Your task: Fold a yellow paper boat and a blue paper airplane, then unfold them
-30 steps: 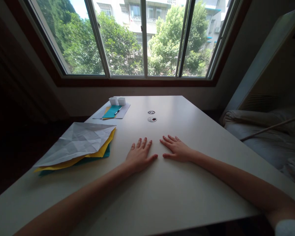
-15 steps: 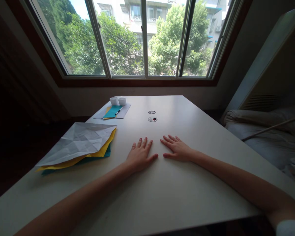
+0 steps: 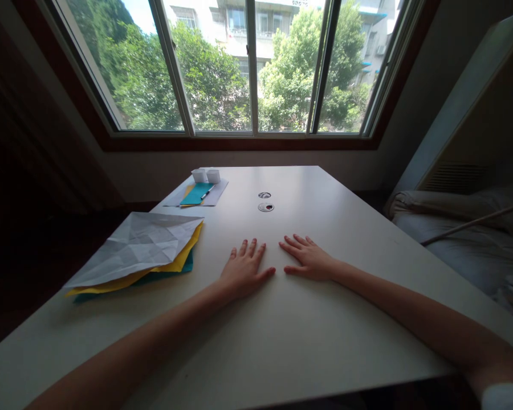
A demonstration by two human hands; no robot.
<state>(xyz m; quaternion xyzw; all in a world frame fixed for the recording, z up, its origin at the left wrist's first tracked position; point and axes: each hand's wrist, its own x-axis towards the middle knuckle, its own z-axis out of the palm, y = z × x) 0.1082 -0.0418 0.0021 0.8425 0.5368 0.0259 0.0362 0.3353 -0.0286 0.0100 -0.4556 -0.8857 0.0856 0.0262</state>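
My left hand (image 3: 245,269) lies flat on the white table (image 3: 282,330), palm down, its fingers spread and holding nothing. Opposite it, a small gap away, my right hand (image 3: 308,259) rests flat too, fingers apart and nothing in them. Left of my left hand is a stack of creased paper: a white sheet (image 3: 141,245) on top, a yellow sheet (image 3: 182,262) under it and a teal sheet (image 3: 188,265) lowest. Beyond my hands lie two flat round pieces, a nearer one (image 3: 265,207) with a dark red spot and a farther black-and-white one (image 3: 264,195).
At the table's far left stand two small white boxes (image 3: 212,176). Before them a teal card (image 3: 196,194) and a pen (image 3: 207,192) lie on white paper (image 3: 220,196). A window (image 3: 252,68) is behind the table; a covered seat or bed (image 3: 436,222) stands at right.
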